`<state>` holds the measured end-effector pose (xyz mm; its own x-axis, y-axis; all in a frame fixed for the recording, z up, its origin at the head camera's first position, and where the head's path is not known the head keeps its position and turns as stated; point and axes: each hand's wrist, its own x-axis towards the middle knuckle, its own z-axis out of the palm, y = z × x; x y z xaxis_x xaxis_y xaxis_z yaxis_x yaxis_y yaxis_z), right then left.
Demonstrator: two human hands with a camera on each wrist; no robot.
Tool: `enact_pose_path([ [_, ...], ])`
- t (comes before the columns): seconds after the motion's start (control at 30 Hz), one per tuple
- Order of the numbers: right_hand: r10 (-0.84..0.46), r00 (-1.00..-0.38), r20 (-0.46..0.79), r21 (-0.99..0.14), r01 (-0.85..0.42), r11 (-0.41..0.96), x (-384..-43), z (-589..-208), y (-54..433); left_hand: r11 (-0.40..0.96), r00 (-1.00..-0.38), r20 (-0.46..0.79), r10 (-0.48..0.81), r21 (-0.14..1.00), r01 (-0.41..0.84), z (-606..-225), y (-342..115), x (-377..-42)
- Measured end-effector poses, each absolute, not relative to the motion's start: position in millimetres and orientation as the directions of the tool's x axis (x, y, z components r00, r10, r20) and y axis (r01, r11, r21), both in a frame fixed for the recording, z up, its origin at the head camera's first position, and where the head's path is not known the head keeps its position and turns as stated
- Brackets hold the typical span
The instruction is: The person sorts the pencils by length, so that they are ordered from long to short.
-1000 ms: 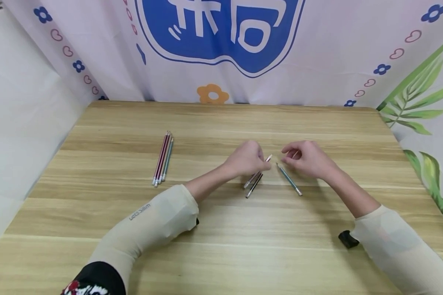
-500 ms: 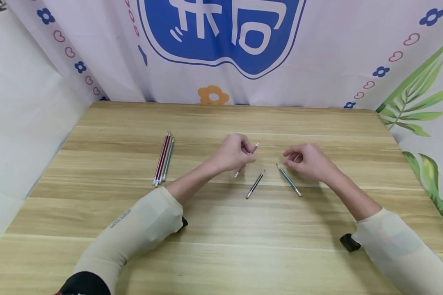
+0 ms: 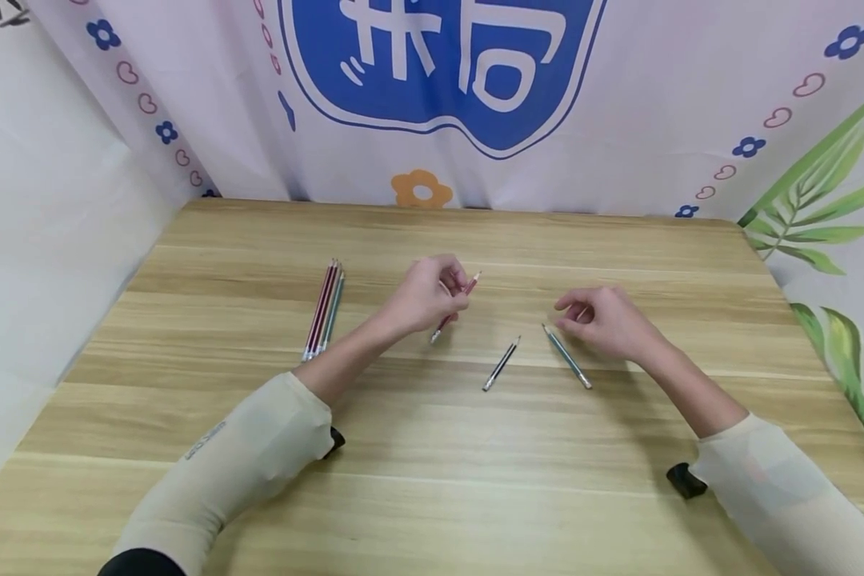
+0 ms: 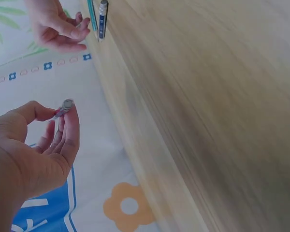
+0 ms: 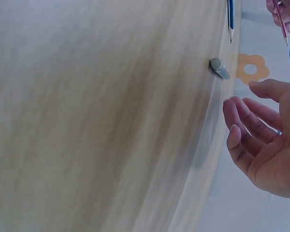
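Observation:
My left hand (image 3: 428, 294) pinches a red pencil (image 3: 442, 323) between thumb and fingers, its sharpened tip pointing away and to the right. In the left wrist view the pencil's metal eraser end (image 4: 66, 104) shows at the fingertips. My right hand (image 3: 605, 322) hovers with loosely bent fingers and holds nothing, as the right wrist view of that hand (image 5: 266, 137) shows. Just beside it a teal pencil (image 3: 567, 358) lies on the table. Between the two hands lies a dark blue-black pencil (image 3: 502, 364). Both lying pencils have their tips away from me.
Left of my left hand, a bundle of red and teal pencils (image 3: 324, 310) lies side by side, its near end close to my forearm. The wooden table (image 3: 432, 512) ends at a printed curtain (image 3: 209, 96) at the back.
My left hand has lifted the red pencil from beside the dark one and carried it leftward. My right hand has stayed nearly still by the teal pencil.

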<state>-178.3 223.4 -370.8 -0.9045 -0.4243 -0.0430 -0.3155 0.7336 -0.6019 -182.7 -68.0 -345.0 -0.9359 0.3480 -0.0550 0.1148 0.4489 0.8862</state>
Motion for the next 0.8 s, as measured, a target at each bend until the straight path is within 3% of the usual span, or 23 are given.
enact_pose_path([
  [0.8, -0.422, -0.906, -0.023, -0.6, -0.325, 0.731, -176.3, -373.1, 230.0, 0.44, -0.926, -0.033, 0.375, 0.886, 0.146, -349.3, -109.4, -182.9],
])
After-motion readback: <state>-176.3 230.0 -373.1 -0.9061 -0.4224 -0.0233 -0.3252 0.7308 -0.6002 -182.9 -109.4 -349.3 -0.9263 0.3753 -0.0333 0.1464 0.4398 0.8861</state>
